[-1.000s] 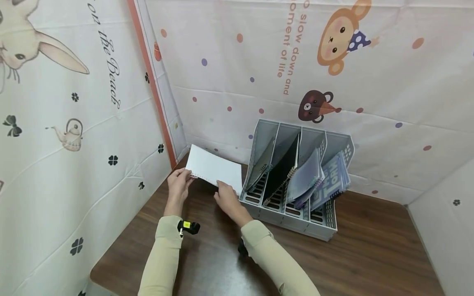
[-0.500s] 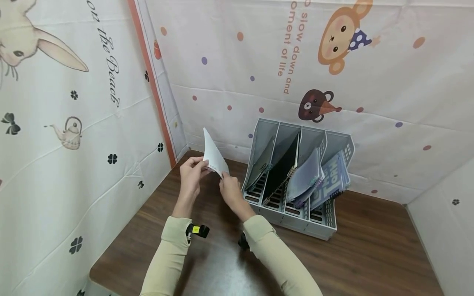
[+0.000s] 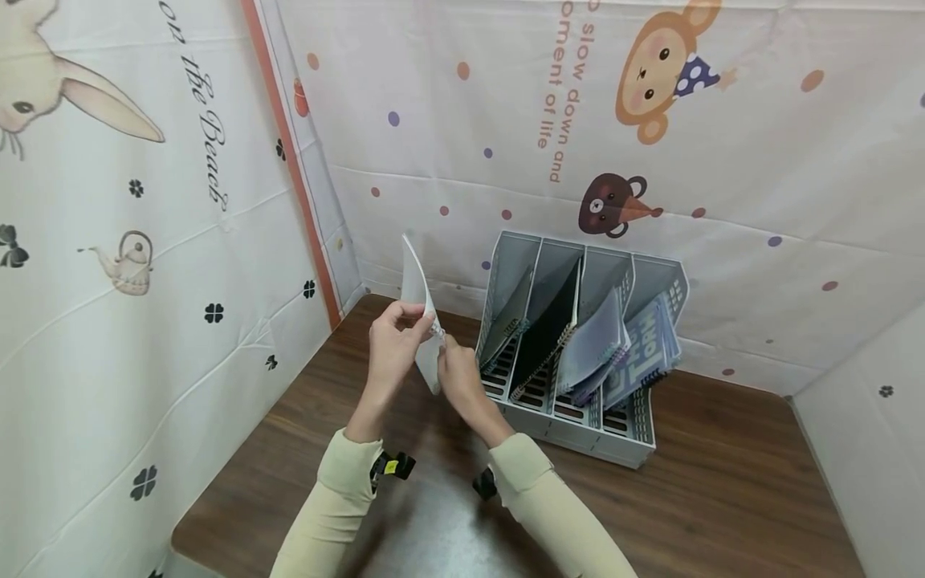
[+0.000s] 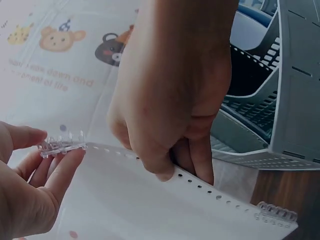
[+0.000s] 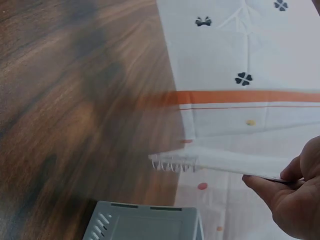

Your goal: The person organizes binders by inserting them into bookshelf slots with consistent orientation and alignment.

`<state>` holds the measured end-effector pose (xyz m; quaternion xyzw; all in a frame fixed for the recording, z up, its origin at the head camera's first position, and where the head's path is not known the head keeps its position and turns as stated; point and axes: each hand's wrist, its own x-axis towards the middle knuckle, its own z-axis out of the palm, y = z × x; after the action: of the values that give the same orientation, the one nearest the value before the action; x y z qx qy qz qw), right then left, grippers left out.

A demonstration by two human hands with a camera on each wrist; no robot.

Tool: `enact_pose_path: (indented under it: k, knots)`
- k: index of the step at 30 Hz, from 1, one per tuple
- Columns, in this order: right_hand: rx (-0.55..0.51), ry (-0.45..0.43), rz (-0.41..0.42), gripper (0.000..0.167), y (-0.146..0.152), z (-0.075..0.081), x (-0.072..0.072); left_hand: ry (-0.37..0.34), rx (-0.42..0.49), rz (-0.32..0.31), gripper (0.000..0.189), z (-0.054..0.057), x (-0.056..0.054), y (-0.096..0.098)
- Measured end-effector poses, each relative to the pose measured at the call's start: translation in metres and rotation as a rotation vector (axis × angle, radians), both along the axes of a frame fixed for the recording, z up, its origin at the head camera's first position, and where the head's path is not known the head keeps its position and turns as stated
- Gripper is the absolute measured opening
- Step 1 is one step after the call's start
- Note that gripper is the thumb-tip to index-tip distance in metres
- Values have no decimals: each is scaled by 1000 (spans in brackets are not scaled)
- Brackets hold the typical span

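Observation:
A white loose-leaf notebook [image 3: 415,277] stands nearly edge-on between both hands in the head view. Along its punched edge, clear plastic rings [image 4: 277,212] sit at one end and a second clear ring clip [image 4: 62,145] at the other. The left hand [image 3: 393,345] pinches that second clip between thumb and fingers, its prongs pointing up. Midway along the edge, the right hand [image 3: 464,376] grips the sheets, thumb on one side and fingers on the other. In the right wrist view, the rings hang from the notebook's end beyond the right hand [image 5: 300,195].
To the right stands a grey file holder [image 3: 578,429] with several compartments. Leaning in them are a dark grey notebook [image 3: 508,325], a black one [image 3: 545,345], pale purple ones [image 3: 592,345] and a blue lettered one [image 3: 646,345]. Printed cloth walls border the brown wooden table [image 3: 737,457].
The notebook has turned from lying broad side up to nearly edge-on. Both hands have shifted right with it and come closer together. The file holder has stayed in place.

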<state>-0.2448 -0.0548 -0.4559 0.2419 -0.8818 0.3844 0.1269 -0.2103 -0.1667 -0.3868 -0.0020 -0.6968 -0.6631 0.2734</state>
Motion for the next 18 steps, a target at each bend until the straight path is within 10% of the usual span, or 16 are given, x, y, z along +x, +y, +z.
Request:
enact_pose_path:
  k: [7,13,18]
  knots:
    - [-23,-31,14,23,13,6,7,-5,-192,-48,26,3,0,1]
    - [-76,-52,20,23,28,11,16,-40,-184,-155,33,1,0,3]
    - [-118,-75,3,23,50,20,27,-55,-202,-118,31,-4,-1,1]
